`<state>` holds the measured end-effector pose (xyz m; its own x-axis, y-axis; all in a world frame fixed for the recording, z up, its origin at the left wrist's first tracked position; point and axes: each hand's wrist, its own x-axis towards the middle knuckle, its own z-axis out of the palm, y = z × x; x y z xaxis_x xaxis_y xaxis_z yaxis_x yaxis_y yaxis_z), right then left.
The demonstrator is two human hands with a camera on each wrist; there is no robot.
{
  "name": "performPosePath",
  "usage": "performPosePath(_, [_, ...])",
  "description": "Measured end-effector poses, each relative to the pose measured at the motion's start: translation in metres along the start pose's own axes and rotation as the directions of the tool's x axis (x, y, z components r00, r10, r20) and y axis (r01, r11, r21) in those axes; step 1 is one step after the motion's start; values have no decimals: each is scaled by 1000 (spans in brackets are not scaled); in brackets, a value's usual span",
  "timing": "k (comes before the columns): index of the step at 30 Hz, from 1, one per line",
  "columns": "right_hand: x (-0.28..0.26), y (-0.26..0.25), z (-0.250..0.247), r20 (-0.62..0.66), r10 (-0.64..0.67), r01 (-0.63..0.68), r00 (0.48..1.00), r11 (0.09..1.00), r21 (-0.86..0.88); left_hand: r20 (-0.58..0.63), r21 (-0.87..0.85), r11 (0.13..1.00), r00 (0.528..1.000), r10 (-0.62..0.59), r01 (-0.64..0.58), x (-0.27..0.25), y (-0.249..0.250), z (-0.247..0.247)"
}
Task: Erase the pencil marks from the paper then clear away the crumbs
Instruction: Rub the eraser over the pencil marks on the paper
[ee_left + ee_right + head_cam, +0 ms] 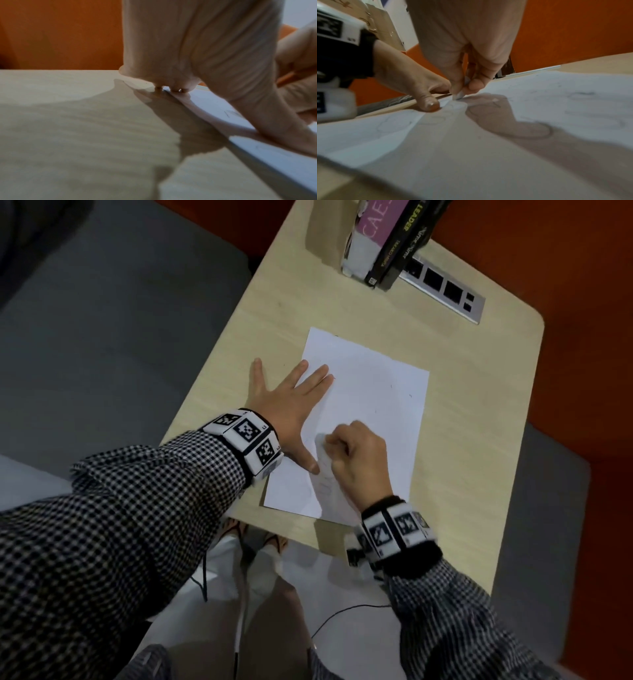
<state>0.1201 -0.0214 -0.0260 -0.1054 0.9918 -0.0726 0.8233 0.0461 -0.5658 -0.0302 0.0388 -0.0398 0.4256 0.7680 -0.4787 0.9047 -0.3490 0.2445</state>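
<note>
A white sheet of paper (370, 405) with faint pencil marks (580, 94) lies on the light wooden desk (462, 440). My left hand (291, 402) lies flat with spread fingers, pressing the paper's left edge; its thumb (429, 104) pins the sheet near the eraser. My right hand (356, 453) is curled round a small white eraser (458, 95), whose tip touches the paper at its lower left. More faint loops (393, 124) show on the near part of the sheet. In the left wrist view the paper edge (205, 108) runs under my palm.
Books (387, 237) stand at the desk's far edge beside a grey socket strip (445, 289). An orange floor lies right of the desk and grey flooring to the left. Bare desk surface (479, 392) surrounds the sheet to the right.
</note>
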Motion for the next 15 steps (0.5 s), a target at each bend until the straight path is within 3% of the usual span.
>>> performPosePath(6, [41,-6,6,-26,41,-40,999,998,40,-2,-36,999,1000,5,-5,-1,1,-1])
performPosePath(11, [-11,-1,2,8,15,-16,1000,999,36,-3,-3,1000,1000,-3,3,-1,1,1])
performPosePath(15, [34,-6,5,-34,57,-55,998,997,62,2,-5,1000,1000,9,-9,0,1,1])
